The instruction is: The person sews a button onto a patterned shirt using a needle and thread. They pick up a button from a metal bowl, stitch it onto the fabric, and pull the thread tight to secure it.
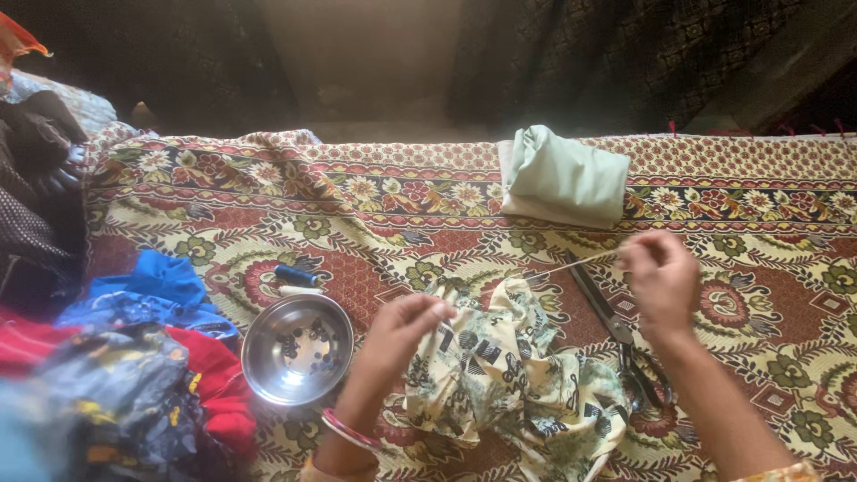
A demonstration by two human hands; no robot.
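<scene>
At the far left lies a heap of clothes [134,375], blue, red and dark patterned, blurred at the near edge. Just right of it a steel bowl [297,348] sits on the floral bedspread [357,214], with small dark bits in its bottom, likely buttons or beads, though they are too small to tell. Behind the bowl, close to its rim, a blue spool [295,275] lies on its side with a pale one just beside it.

The left hand [397,335], a bangle on its wrist, is closed in a pinch on the upper left edge of the cloth [509,375]. The cloth is cream with black and green print, crumpled on the bedspread between the two forearms; most of it lies to the right of and below the left hand.

From the top of the cloth a thin pale thread [571,264] runs up and right, drawn taut, to the right hand [662,281]. That hand is raised above and to the right of the cloth, clear of it, fingers pinched on the thread's end.

Under the right hand and wrist, scissors [616,326] lie on the bedspread, blades pointing up-left, handles near the cloth's right edge.

Farther back, at the far edge of the bedspread, a folded pale green bundle [562,177] rests well apart from both hands.
</scene>
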